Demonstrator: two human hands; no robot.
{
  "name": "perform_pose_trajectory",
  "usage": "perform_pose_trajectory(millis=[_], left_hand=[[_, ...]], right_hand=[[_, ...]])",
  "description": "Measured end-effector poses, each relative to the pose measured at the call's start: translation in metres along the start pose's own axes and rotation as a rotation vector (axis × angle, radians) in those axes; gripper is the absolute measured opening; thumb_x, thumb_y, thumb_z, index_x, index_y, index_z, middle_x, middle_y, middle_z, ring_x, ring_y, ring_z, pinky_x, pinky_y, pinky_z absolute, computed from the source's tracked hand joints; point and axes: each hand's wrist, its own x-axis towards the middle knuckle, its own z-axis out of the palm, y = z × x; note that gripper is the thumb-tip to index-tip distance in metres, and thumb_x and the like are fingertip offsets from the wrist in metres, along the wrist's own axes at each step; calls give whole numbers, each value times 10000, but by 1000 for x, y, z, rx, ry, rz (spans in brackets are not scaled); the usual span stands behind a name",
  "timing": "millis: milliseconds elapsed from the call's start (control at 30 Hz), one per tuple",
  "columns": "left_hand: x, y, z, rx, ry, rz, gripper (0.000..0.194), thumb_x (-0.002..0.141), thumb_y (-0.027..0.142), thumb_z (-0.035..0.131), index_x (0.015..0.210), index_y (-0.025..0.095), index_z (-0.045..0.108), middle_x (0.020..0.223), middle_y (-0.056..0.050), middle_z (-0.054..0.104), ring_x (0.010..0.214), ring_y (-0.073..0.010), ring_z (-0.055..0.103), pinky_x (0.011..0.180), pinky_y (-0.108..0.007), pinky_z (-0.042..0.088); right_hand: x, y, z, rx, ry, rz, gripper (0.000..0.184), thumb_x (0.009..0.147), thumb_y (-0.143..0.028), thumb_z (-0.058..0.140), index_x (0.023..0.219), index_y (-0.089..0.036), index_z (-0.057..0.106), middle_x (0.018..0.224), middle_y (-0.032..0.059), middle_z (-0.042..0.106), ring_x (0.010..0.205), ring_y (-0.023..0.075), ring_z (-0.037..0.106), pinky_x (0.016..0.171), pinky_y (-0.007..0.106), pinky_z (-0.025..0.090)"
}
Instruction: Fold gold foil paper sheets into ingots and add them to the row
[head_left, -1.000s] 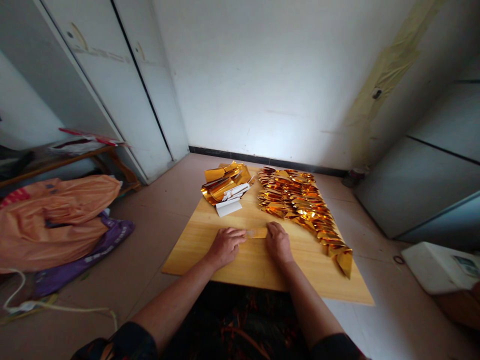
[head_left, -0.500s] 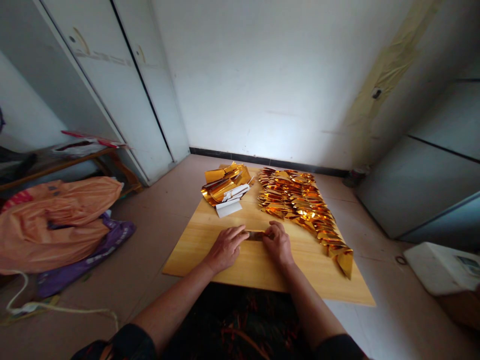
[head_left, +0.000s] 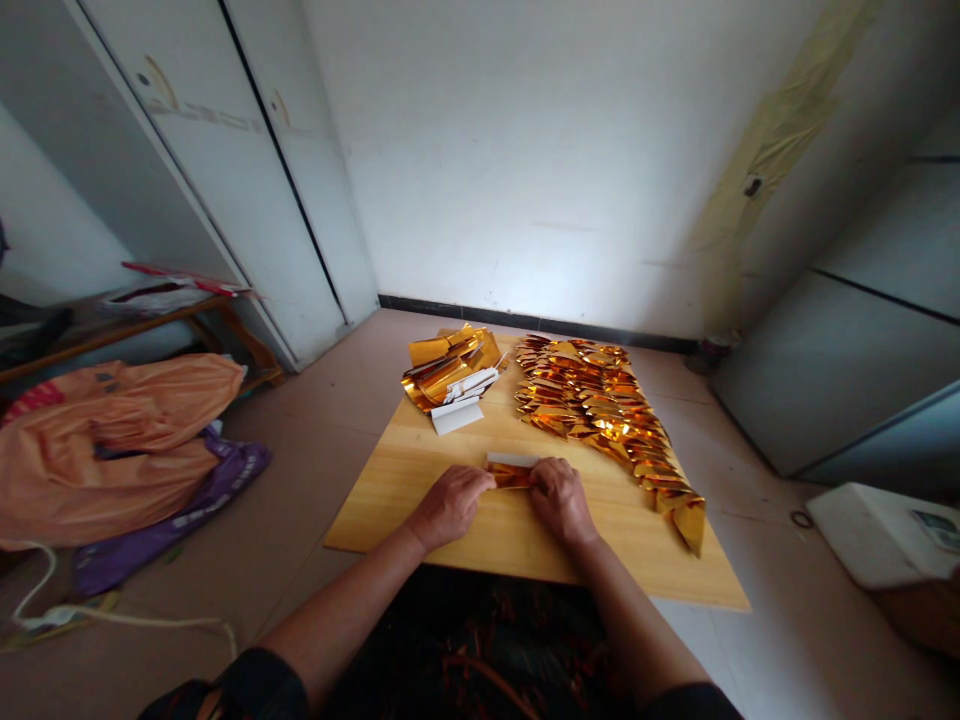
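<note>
Between my two hands, low over the wooden board, is a folded sheet of gold foil paper (head_left: 511, 476) with a pale strip along its far edge. My left hand (head_left: 452, 503) pinches its left end with closed fingers. At the right end my right hand (head_left: 561, 497) is closed on it, its fingertips partly hidden. Beyond my hands lies a loose pile of gold foil sheets (head_left: 439, 352), several with white backs showing. To the right, rows of folded gold foil pieces (head_left: 589, 385) overlap one another, trailing toward the board's right front corner.
The wooden board (head_left: 390, 500) lies in front of me. An orange bag (head_left: 120, 430) and a purple bag (head_left: 172, 530) are on the floor at left, near a pale cord (head_left: 142, 618). A white box (head_left: 885, 535) stands at right. Cabinets (head_left: 225, 150) and a wall are behind.
The gold paper between my hands now shows a gold face and a pale far strip, where it looked dark and narrow before. My fingers have curled in and shifted slightly toward me.
</note>
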Motion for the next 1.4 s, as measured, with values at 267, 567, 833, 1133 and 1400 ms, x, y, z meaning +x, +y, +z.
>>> perform_pose_trajectory(millis=[267, 567, 833, 1133, 1400], left_hand=[[3, -7, 7, 51, 15, -32, 392, 788, 62, 463, 1124, 196, 615, 1263, -78, 581, 1128, -201, 553, 964, -377, 463], [17, 0, 12, 121, -1, -99, 147, 826, 171, 567, 913, 197, 683, 1059, -55, 681, 931, -200, 620, 864, -372, 496], [19, 3, 11, 84, 29, -191, 128, 831, 135, 535, 796, 185, 647, 978, -44, 680, 899, -170, 613, 843, -305, 481], [37, 8, 8, 142, -114, -408, 184, 886, 211, 471, 766, 174, 606, 898, -35, 609, 815, -134, 595, 728, -227, 451], [50, 12, 2, 326, -276, -529, 226, 893, 323, 451, 821, 199, 625, 949, -27, 604, 761, -145, 612, 622, -240, 428]], right_hand=[[-3, 10, 3, -43, 4, -34, 158, 796, -156, 546, 843, -224, 680, 1060, 61, 609, 946, 199, 523, 833, 316, 406], [-6, 8, -1, -108, 9, -74, 119, 812, -224, 591, 798, -229, 709, 1303, 87, 493, 1069, 251, 483, 853, 379, 427], [0, 12, -3, -30, -22, 2, 160, 858, -298, 571, 807, -237, 709, 1017, 52, 623, 910, 191, 531, 814, 315, 422], [7, -1, 1, -98, 19, 162, 177, 842, -275, 573, 698, -201, 647, 971, 51, 625, 873, 186, 514, 754, 280, 377], [9, -6, 1, -145, 18, 190, 142, 818, -230, 561, 691, -197, 613, 963, 52, 627, 869, 186, 501, 739, 279, 344]])
